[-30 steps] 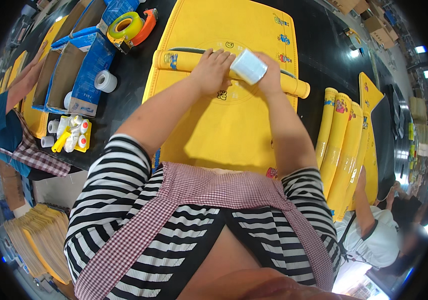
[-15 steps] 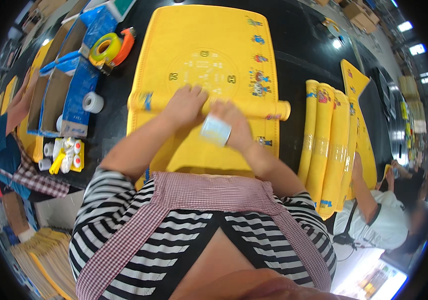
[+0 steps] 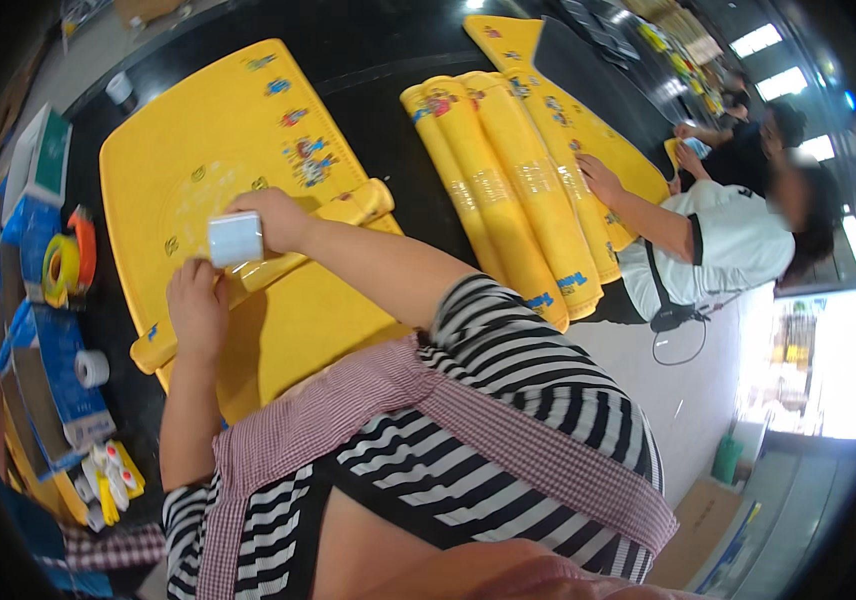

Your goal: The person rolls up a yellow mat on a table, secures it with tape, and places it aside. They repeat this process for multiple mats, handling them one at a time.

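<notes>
Two hands on rolled yellow mat, lying across flat yellow mat on black table. Left hand presses roll, fingers together. Right hand pinches white tape roll against it. Wrapped rolls lie well apart.

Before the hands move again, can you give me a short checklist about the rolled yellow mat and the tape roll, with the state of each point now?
1. Rolled yellow mat lies across the flat yellow mat: ok.
2. Left hand presses on the roll so it stays closed: ok.
3. Right hand holds the tape roll against the roll: ok.
4. Tape end stuck to the roll: cannot tell; a clear strip seems to show below the tape roll.
5. Roll evenly tight along its length: cannot tell.
6. Finished rolls lie apart from the work: ok.
</notes>
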Demonstrator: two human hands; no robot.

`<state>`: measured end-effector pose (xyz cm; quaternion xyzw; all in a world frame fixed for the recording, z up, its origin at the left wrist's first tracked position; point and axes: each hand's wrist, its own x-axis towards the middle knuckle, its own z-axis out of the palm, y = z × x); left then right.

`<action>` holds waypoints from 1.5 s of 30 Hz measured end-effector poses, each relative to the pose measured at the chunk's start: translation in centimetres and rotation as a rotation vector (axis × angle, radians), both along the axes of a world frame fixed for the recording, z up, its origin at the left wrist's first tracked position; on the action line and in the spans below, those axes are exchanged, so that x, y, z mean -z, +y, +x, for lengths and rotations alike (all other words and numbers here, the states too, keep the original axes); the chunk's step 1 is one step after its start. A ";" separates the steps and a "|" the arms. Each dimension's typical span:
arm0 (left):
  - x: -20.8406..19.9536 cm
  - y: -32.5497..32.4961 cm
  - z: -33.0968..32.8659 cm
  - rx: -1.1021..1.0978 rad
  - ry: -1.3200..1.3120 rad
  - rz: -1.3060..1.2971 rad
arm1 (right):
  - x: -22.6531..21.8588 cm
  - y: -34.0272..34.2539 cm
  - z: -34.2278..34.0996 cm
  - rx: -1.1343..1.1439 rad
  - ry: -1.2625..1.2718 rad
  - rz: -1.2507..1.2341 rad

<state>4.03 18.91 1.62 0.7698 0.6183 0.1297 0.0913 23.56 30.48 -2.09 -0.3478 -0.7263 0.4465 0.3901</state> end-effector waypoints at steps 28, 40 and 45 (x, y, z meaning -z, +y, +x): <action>-0.9 9.4 0.3 -0.071 0.047 -0.356 | 2.1 -15.0 9.2 -0.244 0.171 -0.520; -3.2 -2.6 15.2 0.357 -1.568 -0.576 | -4.1 -13.8 16.5 0.047 0.735 -0.362; -5.3 -7.5 8.8 0.437 -0.875 -0.522 | -11.3 -15.9 28.7 0.267 0.357 -0.188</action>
